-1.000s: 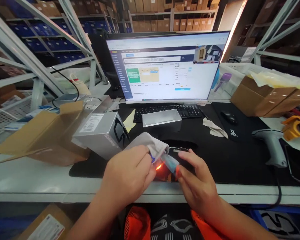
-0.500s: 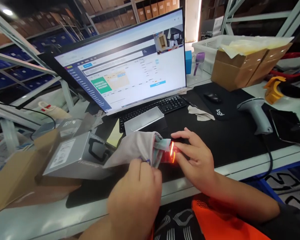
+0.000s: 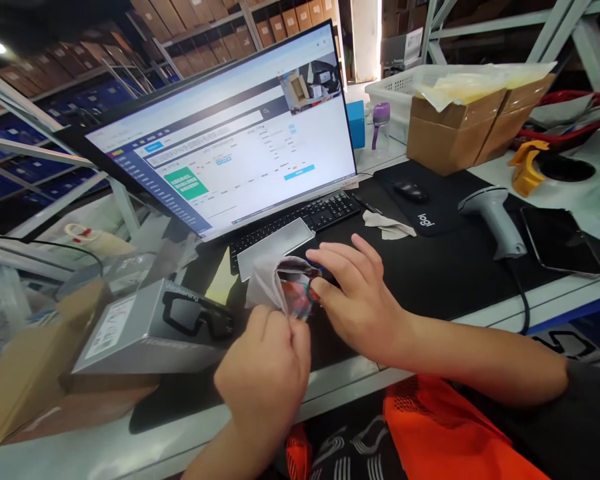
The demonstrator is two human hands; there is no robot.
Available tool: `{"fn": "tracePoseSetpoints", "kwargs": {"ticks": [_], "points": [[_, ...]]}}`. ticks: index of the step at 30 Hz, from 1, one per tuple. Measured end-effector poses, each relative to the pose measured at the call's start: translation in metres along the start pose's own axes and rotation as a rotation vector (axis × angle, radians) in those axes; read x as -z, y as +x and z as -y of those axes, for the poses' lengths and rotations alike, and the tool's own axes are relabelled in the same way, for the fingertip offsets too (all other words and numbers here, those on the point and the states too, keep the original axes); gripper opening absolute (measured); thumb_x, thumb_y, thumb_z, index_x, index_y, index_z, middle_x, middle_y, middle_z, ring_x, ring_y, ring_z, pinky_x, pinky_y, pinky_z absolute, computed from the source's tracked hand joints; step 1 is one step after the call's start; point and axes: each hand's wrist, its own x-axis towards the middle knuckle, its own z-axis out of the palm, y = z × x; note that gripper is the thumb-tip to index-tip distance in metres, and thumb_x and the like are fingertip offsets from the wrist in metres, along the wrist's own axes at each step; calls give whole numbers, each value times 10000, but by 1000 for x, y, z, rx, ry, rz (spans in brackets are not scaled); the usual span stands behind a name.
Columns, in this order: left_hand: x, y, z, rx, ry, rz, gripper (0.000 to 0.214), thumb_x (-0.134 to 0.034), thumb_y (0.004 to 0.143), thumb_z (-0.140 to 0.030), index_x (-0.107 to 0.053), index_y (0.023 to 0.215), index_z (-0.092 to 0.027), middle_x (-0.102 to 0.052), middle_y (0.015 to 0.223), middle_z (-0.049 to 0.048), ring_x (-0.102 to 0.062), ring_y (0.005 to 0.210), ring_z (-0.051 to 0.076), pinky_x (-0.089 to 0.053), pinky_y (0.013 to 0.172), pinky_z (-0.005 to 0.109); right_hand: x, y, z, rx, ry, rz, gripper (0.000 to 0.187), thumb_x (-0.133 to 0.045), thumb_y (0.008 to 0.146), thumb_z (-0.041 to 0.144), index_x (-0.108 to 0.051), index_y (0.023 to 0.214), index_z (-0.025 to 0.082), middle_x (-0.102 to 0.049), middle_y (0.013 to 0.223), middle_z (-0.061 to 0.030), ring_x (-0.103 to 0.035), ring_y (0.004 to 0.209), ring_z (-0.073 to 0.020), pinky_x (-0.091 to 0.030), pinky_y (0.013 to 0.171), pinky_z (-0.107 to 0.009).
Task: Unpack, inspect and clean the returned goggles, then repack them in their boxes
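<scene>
A light grey cloth pouch (image 3: 264, 285) is held up over the black desk mat, its mouth turned toward the right. My left hand (image 3: 265, 370) is closed around the pouch's near rim. At the far right side of the mouth, my right hand (image 3: 357, 300) pinches the rim between thumb and forefinger, with the other fingers raised. Inside the mouth shows a shiny, see-through reddish and teal item (image 3: 297, 299); its kind cannot be made out. Behind the pouch, a silver tray-like box part (image 3: 280, 245) rests partly on the keyboard (image 3: 325, 210).
At left, a silver box (image 3: 140, 347) with glasses pictured on it lies by an open cardboard box (image 3: 45, 373). A monitor (image 3: 230, 147) stands behind. To the right are a mouse (image 3: 411, 192), scanner (image 3: 495, 220), dark tablet (image 3: 560, 240), tape dispenser (image 3: 527, 167) and cardboard boxes (image 3: 445, 137).
The shiny item that stuck out of the pouch with a red glow now sits deeper inside. My right hand has moved left to the pouch mouth. The view has shifted slightly.
</scene>
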Motion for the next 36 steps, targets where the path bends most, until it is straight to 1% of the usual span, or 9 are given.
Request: {"fn": "tracePoseSetpoints", "kwargs": {"ticks": [6, 12, 15, 18, 22, 24, 28, 32, 36], "points": [[-13, -11, -13, 26, -2, -28, 282, -501, 944, -174, -432, 673, -215, -526, 675, 10, -361, 523, 163, -185, 508, 344, -17, 20, -3, -129, 40, 163, 234, -599, 940, 168, -733, 749, 189, -626, 1309, -115, -467, 1311, -295, -287, 1159, -543], [-22, -20, 3, 82, -436, -103, 280, -481, 954, -102, -448, 699, -212, -482, 679, 1, -472, 609, 151, -328, 587, 299, -36, 21, 8, 158, -57, 177, 162, -618, 937, 153, -767, 875, 165, -656, 1295, -86, -471, 1281, -261, -303, 1159, -453], [-19, -23, 24, 242, -646, -102, 269, -446, 978, -123, -508, 727, -200, -507, 709, 2, -504, 663, 149, -386, 644, 280, -38, 31, 4, 203, 25, 363, 196, -683, 933, 316, -787, 855, 170, -664, 1263, -124, -573, 1162, -286, -410, 1067, -485], [-14, -25, 48, 427, -690, -67, 289, -450, 969, -180, -518, 689, -203, -512, 687, -5, -494, 647, 148, -381, 619, 272, -38, 45, -8, 219, 155, 632, 416, -678, 884, 589, -799, 946, 196, -715, 1105, -118, -673, 935, -264, -522, 871, -457], [-6, -23, 75, 589, -427, 182, 333, -448, 916, -242, -397, 588, -210, -437, 601, -15, -424, 591, 151, -293, 564, 283, -43, 59, -19, 372, 295, 694, 305, -783, 838, 454, -768, 935, 165, -714, 1142, -113, -689, 977, -263, -533, 811, -373], [-1, -19, 84, 628, -255, 373, 329, -447, 897, -273, -370, 584, -207, -445, 595, -10, -405, 590, 157, -249, 562, 294, -46, 61, -19, 332, 379, 668, 138, -707, 924, 282, -744, 949, 151, -709, 1166, -113, -678, 1020, -244, -521, 850, -345], [12, -11, 96, 604, -235, 690, 326, -425, 885, -307, -352, 585, -203, -485, 589, -3, -444, 602, 165, -241, 576, 302, -48, 57, -16, 171, 502, 801, 180, -522, 979, 107, -698, 958, 138, -705, 889, -58, -642, 801, -173, -488, 743, -276], [23, -13, 100, 544, -276, 827, 312, -410, 876, -300, -364, 583, -203, -515, 593, 0, -473, 597, 170, -231, 578, 313, -38, 57, -21, 260, 598, 1018, 315, -513, 830, -67, -703, 959, 149, -631, 773, 4, -547, 673, -122, -391, 638, -232], [26, -29, 98, 416, -464, 811, 338, -402, 925, -339, -385, 616, -205, -539, 649, -9, -489, 609, 160, -265, 583, 298, -25, 60, -28, 230, 656, 1093, 345, -488, 836, -57, -723, 966, 159, -620, 749, 10, -555, 702, -124, -390, 682, -236]]}}
